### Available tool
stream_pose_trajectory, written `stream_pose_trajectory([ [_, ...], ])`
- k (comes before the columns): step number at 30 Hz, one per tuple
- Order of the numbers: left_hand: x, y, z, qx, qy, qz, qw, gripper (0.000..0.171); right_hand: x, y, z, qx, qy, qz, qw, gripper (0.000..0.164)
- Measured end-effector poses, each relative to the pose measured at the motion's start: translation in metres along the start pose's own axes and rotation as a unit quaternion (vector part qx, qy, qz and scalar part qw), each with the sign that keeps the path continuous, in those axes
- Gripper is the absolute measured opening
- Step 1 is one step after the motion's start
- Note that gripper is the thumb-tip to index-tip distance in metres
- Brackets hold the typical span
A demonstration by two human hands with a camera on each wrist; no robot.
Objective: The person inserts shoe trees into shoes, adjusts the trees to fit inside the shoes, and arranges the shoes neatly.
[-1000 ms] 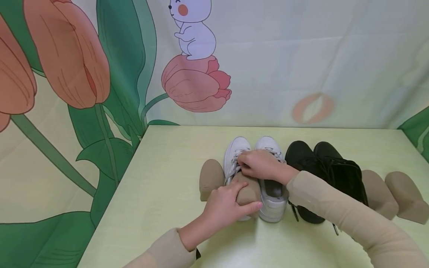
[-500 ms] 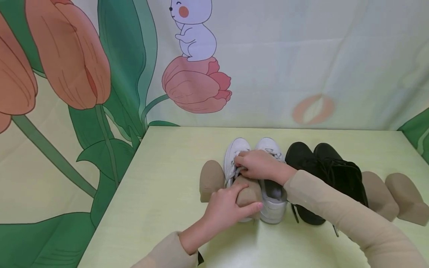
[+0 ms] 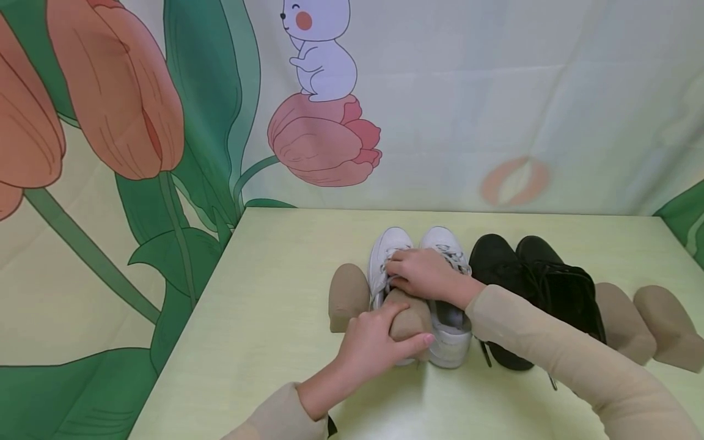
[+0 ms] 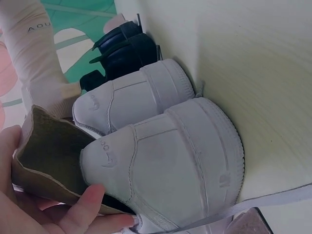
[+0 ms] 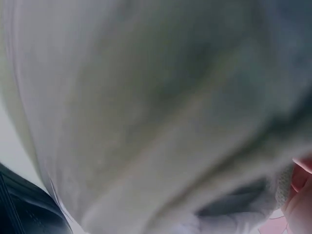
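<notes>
My left hand grips a brown moulded shoe insert, thumb on one side and fingers on the other. This insert sits partly in the opening of the left white sneaker. In the left wrist view the insert shows its hollow end, beside the sneaker's heel. My right hand holds the same sneaker at its tongue and laces, fingers curled; the fingertips are partly hidden. The right white sneaker stands alongside, under the right wrist. The right wrist view is mostly blurred by a close pale surface.
Another brown insert lies left of the white sneakers. To the right stand black lace-up shoes, then two more brown inserts. Everything rests on a pale yellow table before a printed curtain.
My right hand has shifted slightly left along the laces of the left white sneaker. The left hand keeps its grip on the insert, and the shoes stay in place.
</notes>
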State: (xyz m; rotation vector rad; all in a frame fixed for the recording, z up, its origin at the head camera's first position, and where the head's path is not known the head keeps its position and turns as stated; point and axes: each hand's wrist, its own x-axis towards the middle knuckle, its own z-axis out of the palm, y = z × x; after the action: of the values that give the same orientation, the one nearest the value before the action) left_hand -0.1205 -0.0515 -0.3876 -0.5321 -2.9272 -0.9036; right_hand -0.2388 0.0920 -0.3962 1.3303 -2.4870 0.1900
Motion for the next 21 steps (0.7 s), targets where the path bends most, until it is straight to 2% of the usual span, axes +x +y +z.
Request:
stream_pose_trajectory([
  [6,0.0016,0.0002,-0.0005,-0.006,0.016,-0.002,0.9999,0.057,-0.0028,0.0024,0.0020,0.048,0.009,0.039,0.998,0.017],
  [11,0.0049,0.0005,-0.0041,-0.024,0.012,-0.011,0.9996,0.052,-0.0047,0.0046,0.0014,0.084,0.010,0.059,0.995,0.016],
  [15,0.0071,0.0005,-0.0073,-0.030,0.010,-0.012,0.9994,0.045,-0.0061,0.0067,0.0009,0.104,0.011,0.056,0.993,0.015],
  [21,0.0082,0.0023,-0.0066,0.006,0.019,-0.001,0.9998,0.047,-0.0096,0.0091,0.0010,0.108,0.014,0.052,0.993,0.009],
])
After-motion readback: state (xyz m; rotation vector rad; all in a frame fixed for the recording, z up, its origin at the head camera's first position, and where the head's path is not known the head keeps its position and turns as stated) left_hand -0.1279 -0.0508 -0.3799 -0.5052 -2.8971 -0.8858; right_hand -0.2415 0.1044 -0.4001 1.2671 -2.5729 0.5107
